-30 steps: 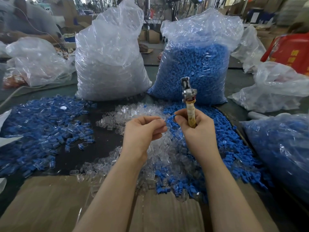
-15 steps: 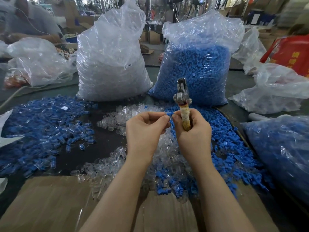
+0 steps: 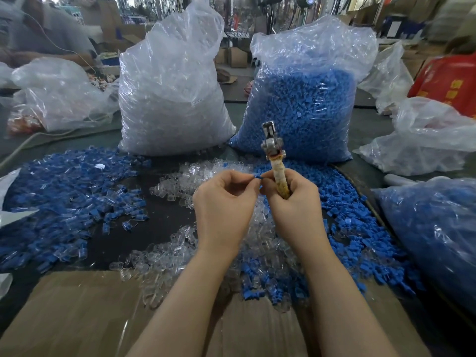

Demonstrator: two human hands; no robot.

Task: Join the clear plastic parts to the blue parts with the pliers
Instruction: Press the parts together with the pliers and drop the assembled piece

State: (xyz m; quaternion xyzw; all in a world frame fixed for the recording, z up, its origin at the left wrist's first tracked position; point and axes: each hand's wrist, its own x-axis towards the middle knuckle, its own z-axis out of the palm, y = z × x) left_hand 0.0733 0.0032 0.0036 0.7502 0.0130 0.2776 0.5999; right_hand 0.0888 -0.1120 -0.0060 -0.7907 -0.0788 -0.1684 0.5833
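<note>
My right hand (image 3: 293, 199) grips the taped handle of the pliers (image 3: 273, 153), whose metal jaws point up and away. My left hand (image 3: 225, 199) pinches a small blue part (image 3: 258, 177) between thumb and fingertips, right against my right thumb. Whether a clear part is on it is hidden by the fingers. Loose clear plastic parts (image 3: 180, 184) lie under and left of my hands. Loose blue parts (image 3: 345, 217) spread to the right. A heap of joined blue-and-clear pieces (image 3: 67, 197) covers the left of the table.
A big bag of clear parts (image 3: 170, 99) and a big bag of blue parts (image 3: 304, 104) stand behind the piles. Another blue-filled bag (image 3: 432, 235) lies at the right. Cardboard (image 3: 77, 315) covers the near edge. A person (image 3: 38, 34) sits at the far left.
My hands have come together at the fingertips. The pliers have shifted left toward my left hand, and the blue part now shows between the thumbs.
</note>
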